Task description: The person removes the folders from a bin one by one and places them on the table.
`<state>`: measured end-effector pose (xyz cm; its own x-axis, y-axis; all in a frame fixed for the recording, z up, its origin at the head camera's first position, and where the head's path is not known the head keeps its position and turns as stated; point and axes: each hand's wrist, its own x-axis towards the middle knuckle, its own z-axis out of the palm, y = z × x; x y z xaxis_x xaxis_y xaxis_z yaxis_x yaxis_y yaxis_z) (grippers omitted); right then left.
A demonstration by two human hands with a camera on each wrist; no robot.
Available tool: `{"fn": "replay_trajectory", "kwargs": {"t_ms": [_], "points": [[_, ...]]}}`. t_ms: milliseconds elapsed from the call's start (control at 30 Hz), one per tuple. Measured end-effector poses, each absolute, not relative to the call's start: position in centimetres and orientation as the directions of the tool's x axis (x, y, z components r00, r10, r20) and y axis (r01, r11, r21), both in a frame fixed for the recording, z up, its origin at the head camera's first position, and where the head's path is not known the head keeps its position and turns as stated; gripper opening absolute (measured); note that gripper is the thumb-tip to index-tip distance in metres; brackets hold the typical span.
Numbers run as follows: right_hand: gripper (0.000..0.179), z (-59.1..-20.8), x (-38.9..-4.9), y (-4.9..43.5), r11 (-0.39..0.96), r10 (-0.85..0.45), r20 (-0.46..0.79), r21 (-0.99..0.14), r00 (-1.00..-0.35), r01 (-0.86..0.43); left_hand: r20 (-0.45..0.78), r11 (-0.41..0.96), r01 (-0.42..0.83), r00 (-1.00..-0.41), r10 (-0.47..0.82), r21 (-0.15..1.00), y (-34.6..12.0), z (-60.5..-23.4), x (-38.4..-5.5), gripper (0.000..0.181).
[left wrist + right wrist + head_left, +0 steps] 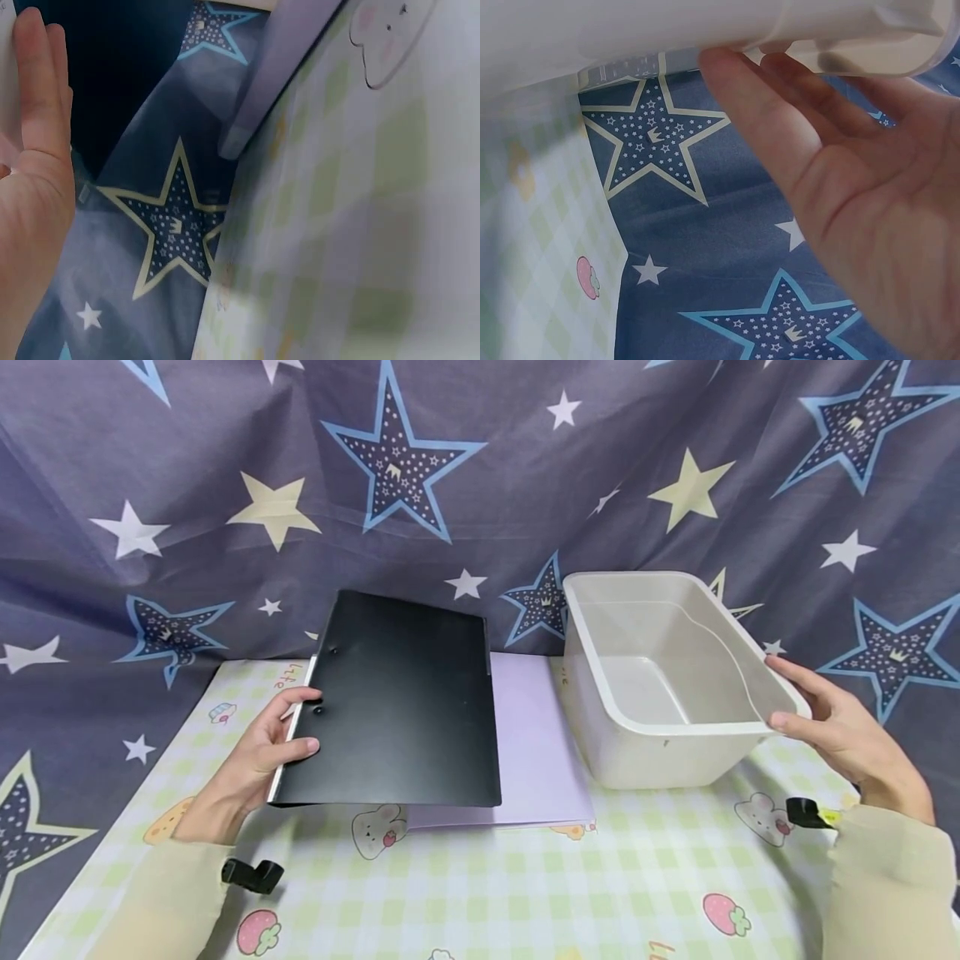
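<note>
My left hand (262, 752) grips a black ring binder (405, 710) by its spine edge, thumb and a finger over the front cover. The binder is raised at a tilt above the table and overlaps a lilac folder (528, 743) that lies flat there. In the left wrist view, the left hand's fingers (43, 97) lie along the spine. My right hand (847, 735) holds the right rim of a pale grey plastic bin (622, 752), thumb at the near corner. Seen from above, the bin has nothing inside. In the right wrist view, the fingers (780, 142) reach up under the rim.
A tablecloth (487, 893) with green checks, cartoon animals and strawberries covers the table. Behind it hangs a dark blue curtain (525, 460) with stars, close to the bin's far side. Black straps with small cameras (253, 876) sit on both wrists.
</note>
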<state>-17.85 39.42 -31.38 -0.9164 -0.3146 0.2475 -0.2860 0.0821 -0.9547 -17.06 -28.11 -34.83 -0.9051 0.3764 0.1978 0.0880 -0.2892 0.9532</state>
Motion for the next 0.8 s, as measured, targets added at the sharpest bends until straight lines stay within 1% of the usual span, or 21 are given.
{"fn": "replay_trajectory", "kwargs": {"t_ms": [167,300,667,800], "points": [[0.072,-31.3,-17.8,39.5,0.110,-0.309,0.234,-0.954,-0.922,-0.279,0.185,-0.284,0.079,-0.911,0.368,0.955,-28.8,-35.3,-17.1,0.058],[0.072,-31.4,-17.7,39.5,0.097,-0.315,0.234,-0.956,-0.920,-0.277,0.188,-0.279,0.086,-0.913,0.362,0.956,-29.4,-35.6,-17.1,0.058],[0.073,-31.3,-17.7,39.3,0.109,-0.307,0.225,-0.957,-0.925,-0.269,0.235,-0.305,0.113,-0.886,0.399,0.946,-31.2,-36.4,-17.2,0.058],[0.073,-31.2,-17.7,39.4,0.125,-0.308,0.216,-0.956,-0.927,-0.264,0.217,-0.313,0.093,-0.895,0.389,0.945,-32.1,-36.4,-17.0,0.057]]}}
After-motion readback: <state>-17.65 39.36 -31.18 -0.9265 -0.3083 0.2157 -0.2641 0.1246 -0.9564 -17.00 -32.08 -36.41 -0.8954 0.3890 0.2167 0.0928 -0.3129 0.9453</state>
